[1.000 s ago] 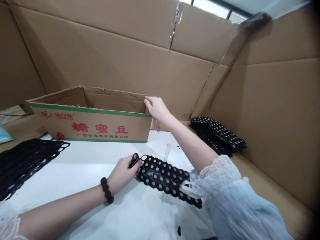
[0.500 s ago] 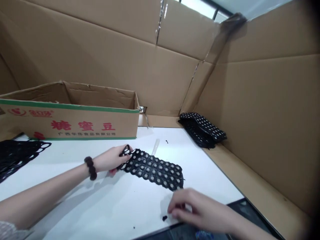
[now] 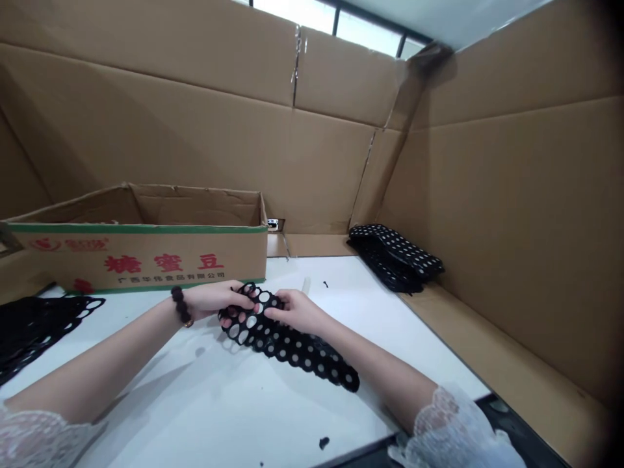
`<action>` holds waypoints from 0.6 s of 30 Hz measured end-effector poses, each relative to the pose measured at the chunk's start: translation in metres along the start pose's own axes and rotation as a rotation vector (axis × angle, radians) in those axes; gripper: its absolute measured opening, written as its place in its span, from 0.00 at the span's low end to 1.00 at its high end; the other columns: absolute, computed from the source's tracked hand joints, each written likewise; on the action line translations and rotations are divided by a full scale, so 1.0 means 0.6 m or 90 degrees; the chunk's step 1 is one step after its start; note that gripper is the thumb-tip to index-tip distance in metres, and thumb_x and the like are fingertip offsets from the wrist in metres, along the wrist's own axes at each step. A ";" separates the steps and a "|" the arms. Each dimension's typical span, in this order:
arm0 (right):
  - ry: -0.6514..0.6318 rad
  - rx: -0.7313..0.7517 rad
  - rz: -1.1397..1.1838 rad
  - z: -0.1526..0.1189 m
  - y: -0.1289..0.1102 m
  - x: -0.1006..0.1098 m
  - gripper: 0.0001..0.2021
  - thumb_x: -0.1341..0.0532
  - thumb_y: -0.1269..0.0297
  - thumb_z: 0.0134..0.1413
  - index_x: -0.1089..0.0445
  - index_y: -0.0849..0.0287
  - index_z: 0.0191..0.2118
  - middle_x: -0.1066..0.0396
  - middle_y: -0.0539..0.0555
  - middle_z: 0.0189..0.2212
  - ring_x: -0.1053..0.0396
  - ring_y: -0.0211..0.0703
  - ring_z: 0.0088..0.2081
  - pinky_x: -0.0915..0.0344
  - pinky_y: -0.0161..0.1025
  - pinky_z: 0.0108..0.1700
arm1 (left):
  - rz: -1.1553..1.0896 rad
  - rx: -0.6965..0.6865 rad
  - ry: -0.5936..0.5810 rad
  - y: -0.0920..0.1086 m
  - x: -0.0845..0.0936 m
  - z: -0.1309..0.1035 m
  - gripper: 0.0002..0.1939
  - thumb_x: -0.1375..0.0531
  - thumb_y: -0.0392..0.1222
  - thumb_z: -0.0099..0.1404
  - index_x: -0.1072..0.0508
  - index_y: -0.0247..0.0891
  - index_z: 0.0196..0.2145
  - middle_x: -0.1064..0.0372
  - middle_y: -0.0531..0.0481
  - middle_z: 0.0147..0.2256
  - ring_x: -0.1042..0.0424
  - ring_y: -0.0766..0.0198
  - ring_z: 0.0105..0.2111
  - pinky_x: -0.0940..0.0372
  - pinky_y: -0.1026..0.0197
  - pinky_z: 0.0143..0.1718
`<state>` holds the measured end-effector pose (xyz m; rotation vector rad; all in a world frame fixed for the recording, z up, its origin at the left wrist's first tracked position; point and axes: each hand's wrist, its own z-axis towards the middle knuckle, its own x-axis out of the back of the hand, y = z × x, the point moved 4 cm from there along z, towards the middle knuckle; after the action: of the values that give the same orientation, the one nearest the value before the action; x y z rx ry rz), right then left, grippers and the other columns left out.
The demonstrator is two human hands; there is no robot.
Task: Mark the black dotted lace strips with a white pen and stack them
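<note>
A black perforated sheet with rows of round holes lies slantwise over the white table, its far end pointing down to the right. My left hand grips its left end, thumb on top and fingertips showing through the larger holes beneath. Close beside it, my right hand pinches the upper edge of the same sheet, fingers bent around it. Part of the sheet's upper side is hidden behind the right hand and forearm. Behind the right hand, a pale translucent strip lies on the table, partly covered.
An open cardboard box with red lettering stands at the back left. More black perforated material lies at the left edge. A folded black dotted stack rests at the back right. Small black scraps dot the white table; cardboard walls surround it.
My right hand has moved from the near edge of the table up and left to the sheet and taken hold beside my left hand. The view has shifted slightly.
</note>
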<state>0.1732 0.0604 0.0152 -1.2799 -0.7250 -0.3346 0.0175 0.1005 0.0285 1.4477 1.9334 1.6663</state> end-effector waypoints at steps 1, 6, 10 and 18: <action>0.006 0.022 0.007 -0.007 -0.002 0.001 0.16 0.44 0.51 0.47 0.37 0.60 0.35 0.34 0.52 0.29 0.36 0.39 0.31 0.42 0.34 0.30 | 0.027 0.000 0.035 -0.003 0.006 0.002 0.20 0.45 0.51 0.52 0.35 0.34 0.38 0.36 0.51 0.24 0.38 0.66 0.20 0.42 0.65 0.20; 0.047 0.078 -0.029 -0.034 -0.013 0.004 0.13 0.42 0.55 0.45 0.41 0.59 0.34 0.38 0.49 0.26 0.40 0.37 0.29 0.45 0.33 0.29 | 0.346 -0.168 0.391 0.027 0.009 -0.003 0.32 0.45 0.45 0.52 0.47 0.37 0.54 0.40 0.41 0.47 0.40 0.51 0.47 0.42 0.52 0.45; 0.049 0.089 -0.035 -0.030 -0.012 0.001 0.13 0.43 0.57 0.46 0.42 0.58 0.36 0.41 0.48 0.24 0.42 0.36 0.27 0.46 0.33 0.28 | 0.399 -0.306 0.323 0.057 -0.047 -0.021 0.21 0.56 0.34 0.57 0.43 0.40 0.50 0.40 0.46 0.48 0.43 0.58 0.50 0.48 0.55 0.50; 0.055 0.033 0.062 -0.030 0.002 -0.012 0.19 0.41 0.55 0.44 0.49 0.58 0.37 0.47 0.44 0.22 0.45 0.32 0.22 0.47 0.32 0.25 | 0.204 -0.171 0.223 0.014 -0.074 -0.011 0.13 0.58 0.45 0.63 0.44 0.38 0.24 0.43 0.55 0.22 0.43 0.66 0.23 0.46 0.64 0.27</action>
<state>0.1740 0.0422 0.0075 -1.2401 -0.5925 -0.2882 0.0392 0.0614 0.0193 1.4968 1.5989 2.3570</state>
